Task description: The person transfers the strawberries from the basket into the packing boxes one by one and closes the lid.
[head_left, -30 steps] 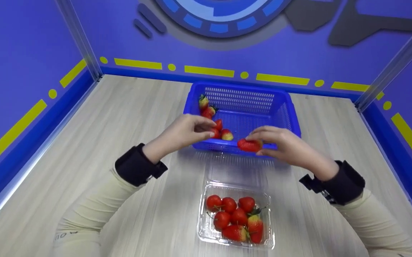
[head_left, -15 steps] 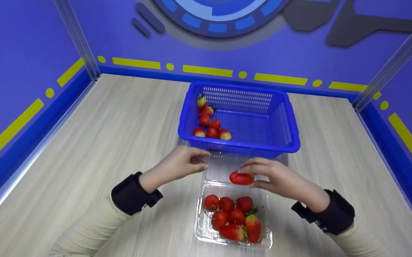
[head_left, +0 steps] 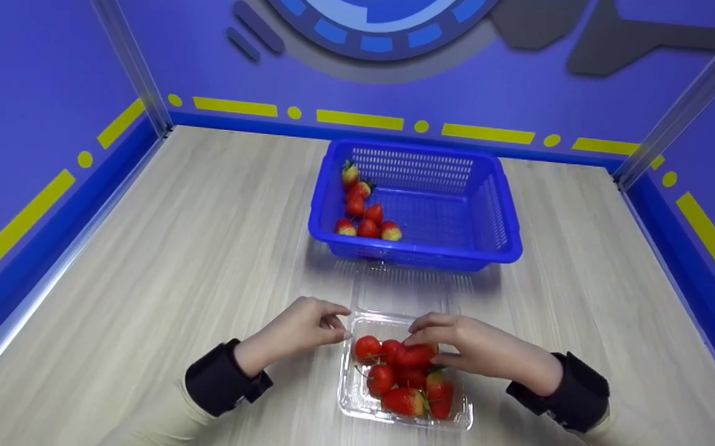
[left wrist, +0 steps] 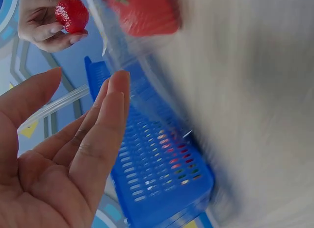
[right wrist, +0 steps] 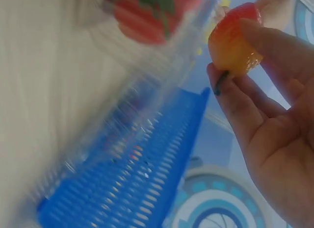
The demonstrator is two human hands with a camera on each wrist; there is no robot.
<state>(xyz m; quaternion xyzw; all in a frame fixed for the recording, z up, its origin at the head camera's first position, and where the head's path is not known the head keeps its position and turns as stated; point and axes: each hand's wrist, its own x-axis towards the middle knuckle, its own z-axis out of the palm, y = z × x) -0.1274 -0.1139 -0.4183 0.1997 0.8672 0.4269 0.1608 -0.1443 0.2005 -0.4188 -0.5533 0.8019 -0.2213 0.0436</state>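
My head view looks forward and down over the whole basket (head_left: 419, 248). The wrist views look from close by my left hand (left wrist: 54, 174) and right hand (right wrist: 277, 139), turned sideways; both share the basket.

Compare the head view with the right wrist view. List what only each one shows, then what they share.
Only the head view: strawberries in plain sight inside the blue basket, and the black band on the right wrist.

Only the right wrist view: the palm side of the right hand, and the stem of the strawberry it pinches.

Both: that pinched strawberry, the right hand, part of the left hand, the basket, and the clear container holding fruit.
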